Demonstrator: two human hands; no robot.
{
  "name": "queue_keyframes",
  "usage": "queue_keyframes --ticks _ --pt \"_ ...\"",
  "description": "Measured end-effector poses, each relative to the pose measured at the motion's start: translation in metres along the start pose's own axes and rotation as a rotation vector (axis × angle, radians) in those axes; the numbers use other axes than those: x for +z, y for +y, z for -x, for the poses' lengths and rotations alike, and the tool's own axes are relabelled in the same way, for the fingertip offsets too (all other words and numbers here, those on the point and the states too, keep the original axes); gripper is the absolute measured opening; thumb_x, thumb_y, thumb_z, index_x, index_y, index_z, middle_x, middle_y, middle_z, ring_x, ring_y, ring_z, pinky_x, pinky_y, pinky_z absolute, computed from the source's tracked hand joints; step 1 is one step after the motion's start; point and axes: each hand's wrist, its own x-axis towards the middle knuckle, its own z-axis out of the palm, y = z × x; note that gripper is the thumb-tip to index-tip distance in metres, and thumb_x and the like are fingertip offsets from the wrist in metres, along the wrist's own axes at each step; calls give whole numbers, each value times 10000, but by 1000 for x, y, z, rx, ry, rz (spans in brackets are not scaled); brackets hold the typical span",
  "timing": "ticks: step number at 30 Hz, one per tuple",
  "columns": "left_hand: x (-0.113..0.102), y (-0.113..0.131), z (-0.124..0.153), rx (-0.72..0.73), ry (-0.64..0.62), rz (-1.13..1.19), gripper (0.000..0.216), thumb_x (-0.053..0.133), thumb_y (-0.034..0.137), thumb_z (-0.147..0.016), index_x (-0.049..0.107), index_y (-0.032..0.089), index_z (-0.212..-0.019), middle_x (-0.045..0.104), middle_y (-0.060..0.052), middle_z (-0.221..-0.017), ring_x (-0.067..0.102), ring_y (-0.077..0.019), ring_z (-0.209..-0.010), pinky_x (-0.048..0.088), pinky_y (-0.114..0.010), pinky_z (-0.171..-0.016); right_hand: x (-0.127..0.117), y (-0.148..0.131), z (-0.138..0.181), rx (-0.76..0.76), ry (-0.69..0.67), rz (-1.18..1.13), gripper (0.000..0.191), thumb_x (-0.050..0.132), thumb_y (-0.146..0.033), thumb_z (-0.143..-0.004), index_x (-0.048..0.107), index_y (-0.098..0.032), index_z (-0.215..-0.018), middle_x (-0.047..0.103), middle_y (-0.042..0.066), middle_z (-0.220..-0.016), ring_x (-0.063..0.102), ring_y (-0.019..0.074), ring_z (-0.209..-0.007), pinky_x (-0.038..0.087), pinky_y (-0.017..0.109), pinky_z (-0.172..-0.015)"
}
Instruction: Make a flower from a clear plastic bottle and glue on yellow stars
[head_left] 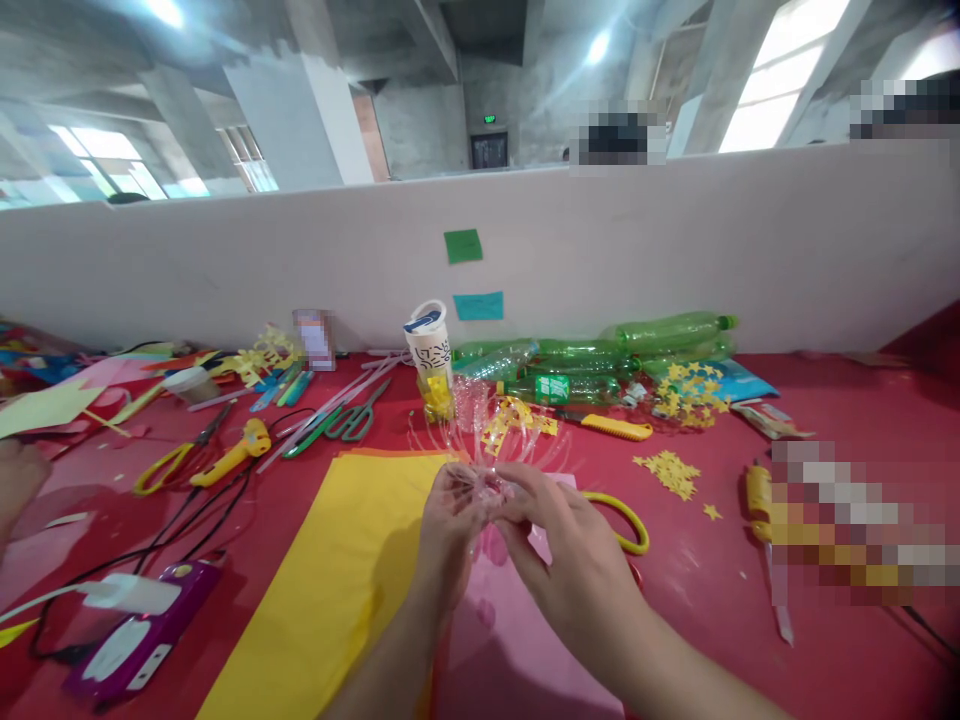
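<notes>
Both hands meet over the pink paper [517,640], fingers pinched on a clear plastic piece cut into thin strips [517,440] that fan upward and outward. My left hand [448,530] grips its left side. On its right side, the thumb and fingers of my right hand [562,540] close at the base of the strips. Pinkish see-through bits [486,612] show on the paper below. A yellow looped handle [634,522] lies beside my right hand, its other end hidden. Yellow paper sheets [315,590] lie under and left of my left wrist.
Green plastic bottles [675,330], a paper cup [431,345] and a yellow cutter knife [615,428] lie ahead. Yellow stars [671,472] and a glue gun [759,500] are right. Left are scissors [169,465], another glue gun [236,455], a purple power strip [142,640] and another person's hand [19,480].
</notes>
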Motion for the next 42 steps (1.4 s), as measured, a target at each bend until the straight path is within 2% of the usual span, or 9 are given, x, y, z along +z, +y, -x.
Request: queue_keyframes --ticks 6,9,15,18,21,28,32,37,42 --pt "-2 1 -1 6 -14 35 325 745 153 -608 487 204 -798 569 35 -757 540 -113 -684 428 -232 -646 3 2 0 -35 -19 -3 401 491 -58 -812 489 -218 -1179 687 45 -1026 619 190 -867 464 299 -761" --pt "-2 2 0 11 -39 40 309 731 156 -626 500 214 -824 579 31 -778 549 -120 -688 428 -244 -653 0 2 -1 -71 9 45 333 500 -91 -844 524 -227 -1146 662 53 -1091 605 192 -922 459 306 -789" --pt "-5 1 0 15 -173 82 287 711 206 -680 539 253 -904 605 0 -857 591 -180 -813 442 -275 -704 -9 -1 -2 -146 20 177 368 502 -105 -878 465 -177 -1238 686 48 -883 587 196 -784 458 346 -718" --pt "-7 0 0 5 -214 130 279 703 199 -695 537 262 -910 589 7 -852 584 -171 -820 447 -271 -719 -10 -3 -3 -214 11 219 374 509 -95 -867 460 -137 -1236 684 65 -915 576 205 -791 456 360 -708" --pt "-6 1 0 -9 -233 159 297 684 169 -706 533 254 -947 579 11 -845 579 -157 -807 453 -274 -735 -11 -4 -3 -196 20 200 390 513 -93 -861 455 -150 -1243 678 63 -968 578 198 -813 467 353 -723" --pt "-7 2 -1 -93 -209 295 320 682 83 -663 534 243 -896 593 18 -862 581 -124 -798 448 -244 -753 -16 -7 0 -230 15 93 414 483 -45 -846 451 -151 -1245 672 59 -1037 595 172 -916 476 325 -828" --pt "-9 1 -3 -97 -193 317 331 697 100 -654 556 243 -917 609 19 -880 585 -117 -817 454 -241 -793 -31 -11 -1 -168 40 78 343 499 -86 -860 514 -173 -1191 660 44 -1091 589 146 -984 473 271 -846" --pt "-9 3 -2 -107 -234 299 268 649 75 -685 561 230 -885 616 5 -946 582 -135 -945 435 -299 -922 -59 -21 -6 -78 103 55 236 502 -121 -861 584 -207 -1065 703 -9 -929 635 110 -844 491 216 -750" --pt "-11 2 0 -121 -274 270 267 603 69 -710 555 230 -918 615 -16 -995 590 -166 -955 467 -347 -884 -72 -21 -10 -36 157 67 182 520 -131 -865 590 -250 -984 687 -22 -867 636 125 -783 489 238 -682"
